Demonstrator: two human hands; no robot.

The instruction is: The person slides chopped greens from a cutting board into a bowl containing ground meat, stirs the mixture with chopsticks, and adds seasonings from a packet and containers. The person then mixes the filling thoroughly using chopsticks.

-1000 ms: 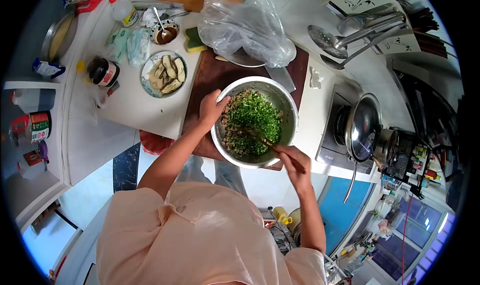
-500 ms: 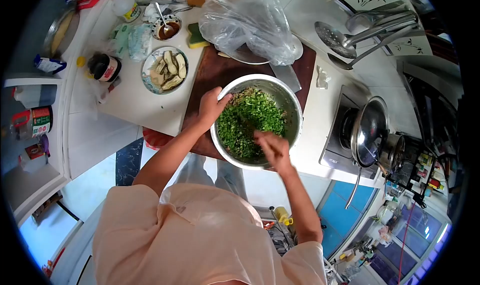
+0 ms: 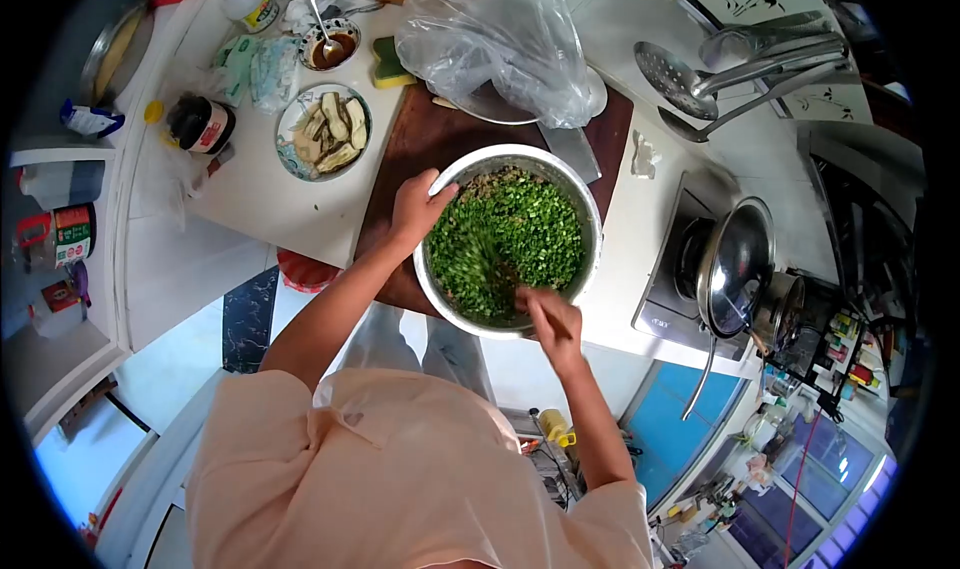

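A large steel bowl [image 3: 592, 239] stands at the front of a dark wooden cutting board [image 3: 400, 169]. Chopped green herbs [image 3: 520, 214] fill it, with a brownish mince-like mix [image 3: 505, 181] showing at the far side. My left hand [image 3: 422, 209] grips the bowl's left rim, thumb over the edge. Over the near right part of the bowl, my right hand [image 3: 552, 321] is closed, fingers pointing into the herbs. Whatever it holds is hidden or blurred. Some herbs left of that hand are smeared by motion.
Behind the bowl lie a cleaver [image 3: 572, 152] and a clear plastic bag [image 3: 490, 44]. To the left are a plate of eggplant pieces [image 3: 325, 134], a sauce bowl with a spoon [image 3: 330, 47] and a sponge [image 3: 390, 62]. A lidded wok [image 3: 735, 264] sits on the right cooktop.
My right hand has shifted slightly down and toward the bowl's near rim. The herbs have been pushed about, and more brown mix shows at the back. My left hand keeps its grip.
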